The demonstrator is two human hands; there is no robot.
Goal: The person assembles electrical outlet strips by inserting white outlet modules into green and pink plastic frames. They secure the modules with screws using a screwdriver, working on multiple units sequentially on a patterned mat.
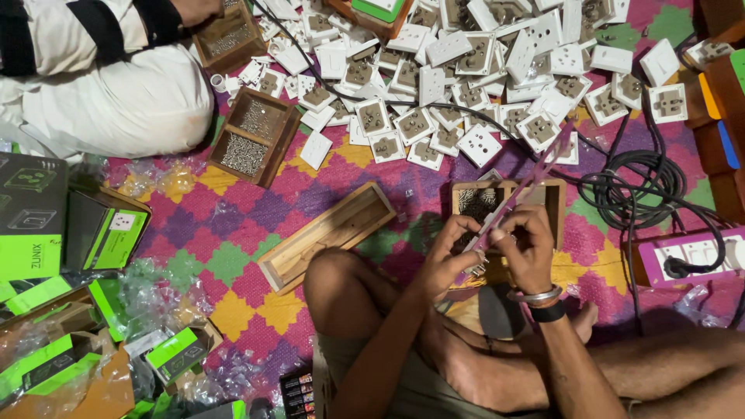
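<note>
A small socket part [475,264] is pinched in the left hand [446,252] while a pink screwdriver [521,190] is gripped in the right hand [528,248], above the screw box [552,203] at twelve o'clock, so the tip could slip if tilted.

Bare arms and legs; khaki shorts [403,388] at lower centre; silver bangle [535,296] and black band [548,313] on the right wrist.
</note>
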